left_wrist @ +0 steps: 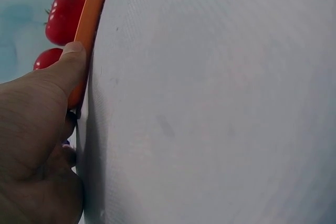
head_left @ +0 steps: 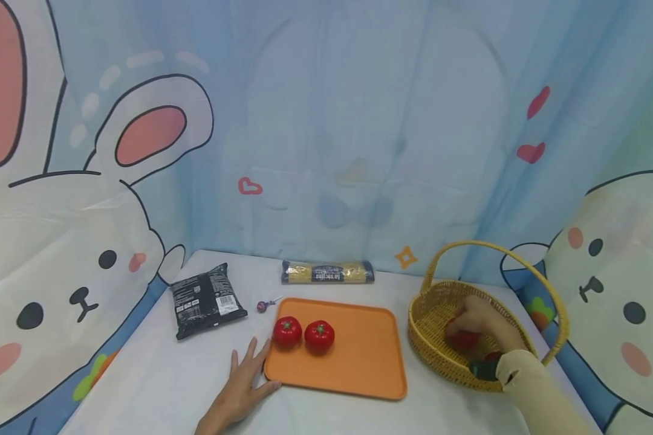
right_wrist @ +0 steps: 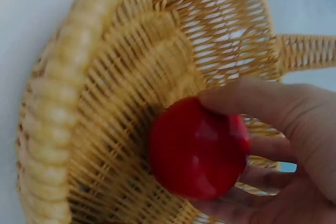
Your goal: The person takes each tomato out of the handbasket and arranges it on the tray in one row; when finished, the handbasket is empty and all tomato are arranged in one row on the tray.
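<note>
In the head view, my right hand (head_left: 479, 320) reaches into a yellow wicker basket (head_left: 432, 356) with a tall handle. The right wrist view shows its thumb and fingers gripping a smooth red tomato (right_wrist: 197, 150) inside the basket. My left hand (head_left: 240, 389) lies at the lower left corner of an orange tray (head_left: 364, 350), fingers spread. Its thumb (left_wrist: 73, 59) touches the tray's rim in the left wrist view. Two red tomatoes with green stems, one left (head_left: 287, 332) and one right (head_left: 319, 336), sit side by side on the tray's left half.
A black packet (head_left: 204, 302) lies at the table's back left, with a small wrapped lollipop (head_left: 266, 304) to its right. Behind the tray is a yellow-and-blue pasta pack (head_left: 328, 272). A blue curtain (head_left: 359, 121) with cartoon rabbits borders the white table (head_left: 441, 417).
</note>
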A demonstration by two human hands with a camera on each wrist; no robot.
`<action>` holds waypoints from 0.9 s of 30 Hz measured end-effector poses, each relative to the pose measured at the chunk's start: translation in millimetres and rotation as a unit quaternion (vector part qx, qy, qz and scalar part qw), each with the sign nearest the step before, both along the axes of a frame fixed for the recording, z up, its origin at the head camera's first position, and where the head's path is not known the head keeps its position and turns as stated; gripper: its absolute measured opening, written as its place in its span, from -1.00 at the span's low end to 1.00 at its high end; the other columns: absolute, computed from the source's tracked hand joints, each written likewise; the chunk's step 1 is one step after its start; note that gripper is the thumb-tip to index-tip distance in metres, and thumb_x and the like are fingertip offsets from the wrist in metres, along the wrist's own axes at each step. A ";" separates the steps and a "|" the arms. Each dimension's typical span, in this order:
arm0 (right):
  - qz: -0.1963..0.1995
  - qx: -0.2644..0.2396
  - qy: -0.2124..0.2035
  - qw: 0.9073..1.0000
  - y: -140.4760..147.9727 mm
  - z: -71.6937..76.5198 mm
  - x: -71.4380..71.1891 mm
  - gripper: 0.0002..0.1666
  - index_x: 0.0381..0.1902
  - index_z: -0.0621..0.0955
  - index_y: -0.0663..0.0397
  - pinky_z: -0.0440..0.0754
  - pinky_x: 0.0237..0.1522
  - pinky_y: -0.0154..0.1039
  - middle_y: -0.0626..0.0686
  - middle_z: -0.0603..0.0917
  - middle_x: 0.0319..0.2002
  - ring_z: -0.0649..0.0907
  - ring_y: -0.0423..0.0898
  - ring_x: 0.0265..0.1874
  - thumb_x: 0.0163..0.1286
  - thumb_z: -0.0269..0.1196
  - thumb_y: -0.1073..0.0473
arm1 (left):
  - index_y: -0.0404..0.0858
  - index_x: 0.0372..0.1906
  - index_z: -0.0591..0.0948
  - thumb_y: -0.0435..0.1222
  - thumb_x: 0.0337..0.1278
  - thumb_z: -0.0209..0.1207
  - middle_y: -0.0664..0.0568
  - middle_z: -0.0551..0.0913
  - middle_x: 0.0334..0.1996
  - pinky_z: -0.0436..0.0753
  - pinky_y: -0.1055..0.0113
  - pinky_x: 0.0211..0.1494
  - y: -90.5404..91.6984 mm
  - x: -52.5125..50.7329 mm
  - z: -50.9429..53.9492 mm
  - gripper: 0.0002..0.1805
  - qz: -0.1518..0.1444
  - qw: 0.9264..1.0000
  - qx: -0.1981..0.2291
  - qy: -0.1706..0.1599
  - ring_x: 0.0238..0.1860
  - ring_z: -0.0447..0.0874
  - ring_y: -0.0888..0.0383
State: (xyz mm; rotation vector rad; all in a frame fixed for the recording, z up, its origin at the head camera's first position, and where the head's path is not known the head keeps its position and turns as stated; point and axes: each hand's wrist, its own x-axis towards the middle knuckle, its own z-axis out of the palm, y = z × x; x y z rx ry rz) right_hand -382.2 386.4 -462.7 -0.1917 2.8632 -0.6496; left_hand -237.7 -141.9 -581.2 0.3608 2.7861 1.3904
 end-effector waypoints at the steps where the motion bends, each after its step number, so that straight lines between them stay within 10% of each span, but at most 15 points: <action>1: 0.005 -0.001 0.007 1.000 -2.0 1.1 0.5 -0.63 -0.60 0.61 0.13 0.59 -0.51 -0.25 -0.10 0.53 -0.61 0.52 -0.15 -0.55 0.17 0.58 0.12 | -0.37 0.65 0.30 -0.09 0.27 0.49 -0.34 0.25 0.64 -0.51 -0.43 0.65 -0.1 0.6 0.0 -0.02 0.001 1.000 0.000 0.003 0.73 -0.15 -0.38; 14: -0.030 -0.027 0.029 0.999 -21.8 3.6 14.0 -0.47 -0.42 0.51 0.20 0.53 -0.47 -0.23 0.04 0.55 -0.47 0.54 -0.06 -0.46 0.17 0.62 0.00 | -0.36 0.66 0.30 -0.09 0.28 0.48 -0.34 0.25 0.65 -0.50 -0.41 0.66 0.4 1.1 0.6 -0.02 0.001 1.000 0.000 0.003 0.73 -0.14 -0.37; 21: -0.030 -0.077 0.045 0.996 -36.1 19.2 35.8 -0.10 0.26 0.53 0.58 0.83 -0.16 0.02 0.47 0.68 0.07 0.73 0.24 -0.05 0.23 0.61 0.00 | -0.35 0.66 0.30 -0.09 0.27 0.49 -0.36 0.23 0.65 -0.51 -0.42 0.66 0.5 1.2 0.2 -0.02 0.000 1.000 0.002 -0.001 0.73 -0.15 -0.37; 27: 0.009 -0.099 0.087 0.991 -51.8 28.2 57.8 -0.28 0.22 0.68 0.43 0.83 -0.16 -0.02 0.36 0.74 0.07 0.72 0.26 0.03 0.26 0.60 0.04 | -0.34 0.66 0.30 -0.09 0.27 0.49 -0.37 0.22 0.65 -0.50 -0.41 0.66 -0.4 2.0 0.0 -0.02 0.001 1.000 -0.001 -0.002 0.73 -0.15 -0.38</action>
